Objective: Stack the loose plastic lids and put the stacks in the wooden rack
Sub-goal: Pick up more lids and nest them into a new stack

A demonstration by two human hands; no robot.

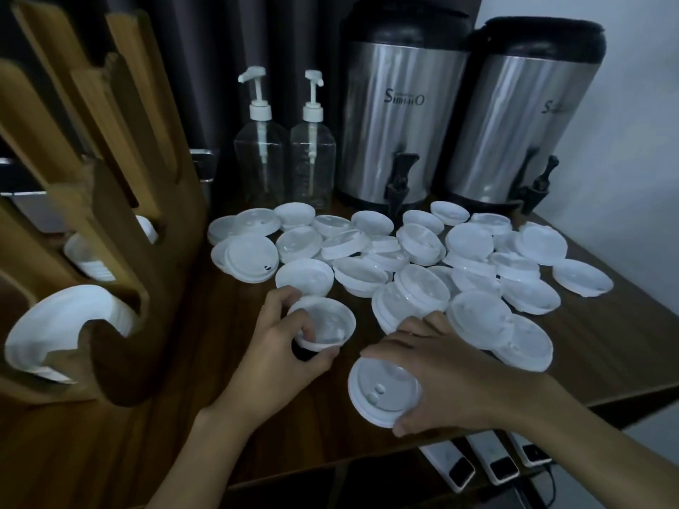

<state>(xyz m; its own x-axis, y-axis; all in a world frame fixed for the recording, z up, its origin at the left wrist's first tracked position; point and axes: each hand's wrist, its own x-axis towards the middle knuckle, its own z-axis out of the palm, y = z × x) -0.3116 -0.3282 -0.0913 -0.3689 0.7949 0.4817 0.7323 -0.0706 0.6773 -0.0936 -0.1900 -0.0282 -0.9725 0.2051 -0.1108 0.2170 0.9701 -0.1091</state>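
Note:
Several loose white plastic lids [404, 259] lie scattered across the dark wooden table [606, 336]. My left hand [279, 347] grips one lid [327, 323], tilted, with fingers curled round its rim. My right hand [441, 376] holds another lid [382, 393] by its edge near the table's front. The wooden rack [110, 214] stands at the left. Lid stacks sit in its lower slots [55, 332], with a further lid stack [92, 259] behind.
Two clear pump bottles [261, 148] stand behind the lids. Two steel drink dispensers [400, 115] with black taps fill the back right. The table's front edge runs close under my right hand, with white devices [477, 468] below it.

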